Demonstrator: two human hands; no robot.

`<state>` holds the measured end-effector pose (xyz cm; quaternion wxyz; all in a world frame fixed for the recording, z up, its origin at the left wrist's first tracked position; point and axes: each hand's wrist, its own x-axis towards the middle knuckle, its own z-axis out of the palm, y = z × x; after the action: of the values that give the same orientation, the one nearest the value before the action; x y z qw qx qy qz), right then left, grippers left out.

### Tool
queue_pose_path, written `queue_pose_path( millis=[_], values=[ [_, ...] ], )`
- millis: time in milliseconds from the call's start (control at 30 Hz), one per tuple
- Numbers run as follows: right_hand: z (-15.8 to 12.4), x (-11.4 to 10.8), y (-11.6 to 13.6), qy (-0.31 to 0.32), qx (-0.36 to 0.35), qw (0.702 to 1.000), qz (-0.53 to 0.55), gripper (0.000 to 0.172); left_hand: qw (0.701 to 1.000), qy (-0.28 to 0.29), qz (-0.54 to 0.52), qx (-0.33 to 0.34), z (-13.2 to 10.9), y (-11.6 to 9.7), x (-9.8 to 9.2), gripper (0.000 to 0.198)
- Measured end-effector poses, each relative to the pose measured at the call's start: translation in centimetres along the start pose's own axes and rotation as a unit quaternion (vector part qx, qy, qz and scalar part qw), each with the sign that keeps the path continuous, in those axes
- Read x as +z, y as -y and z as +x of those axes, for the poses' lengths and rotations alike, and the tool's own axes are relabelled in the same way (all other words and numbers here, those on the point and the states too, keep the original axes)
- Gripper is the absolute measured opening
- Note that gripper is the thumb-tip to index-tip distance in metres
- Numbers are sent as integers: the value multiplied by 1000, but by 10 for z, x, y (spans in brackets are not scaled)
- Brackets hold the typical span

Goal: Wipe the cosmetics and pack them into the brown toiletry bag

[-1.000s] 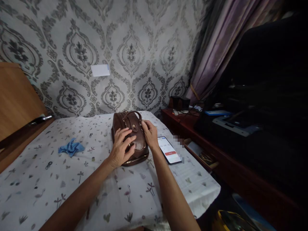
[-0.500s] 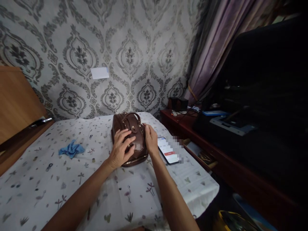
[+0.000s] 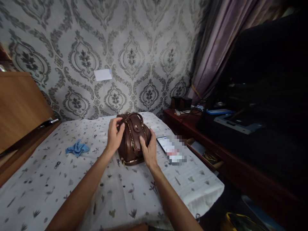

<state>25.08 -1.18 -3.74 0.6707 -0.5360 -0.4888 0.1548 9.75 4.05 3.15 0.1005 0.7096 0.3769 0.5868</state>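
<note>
A brown leather handbag with gold zips and a top handle stands on the patterned white cloth. My left hand is at its upper left side, fingers apart and slightly curved, with the thumb toward the bag's front. Against the right side rests my right hand, its thumb on the front and its fingers along the side, gripping the bag. To the right of that hand lies a phone with a lit screen, partly blurred out. A crumpled blue cloth lies to the left.
A dark red desk with an open drawer runs along the right, carrying cables and a large black object. At the left edge stands a wooden cabinet. The patterned wall is behind the bag.
My left hand has moved from the bag's front to its upper left side. My right hand has come lower, its thumb now on the front. The view has shifted slightly.
</note>
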Motion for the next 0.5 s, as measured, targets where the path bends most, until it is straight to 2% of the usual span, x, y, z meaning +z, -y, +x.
queue_pose_path(
  millis=[167,333,500],
  values=[
    [-1,0,1,10,-1,1000,11,92,996,41,61,-45,31,19,11,19],
    [0,2,-2,4,-5,1000,16,92,995,53,62,-52,36,24,15,9],
    [0,3,-4,-3,-19,1000,11,90,995,56,52,-66,36,26,11,11]
  ],
)
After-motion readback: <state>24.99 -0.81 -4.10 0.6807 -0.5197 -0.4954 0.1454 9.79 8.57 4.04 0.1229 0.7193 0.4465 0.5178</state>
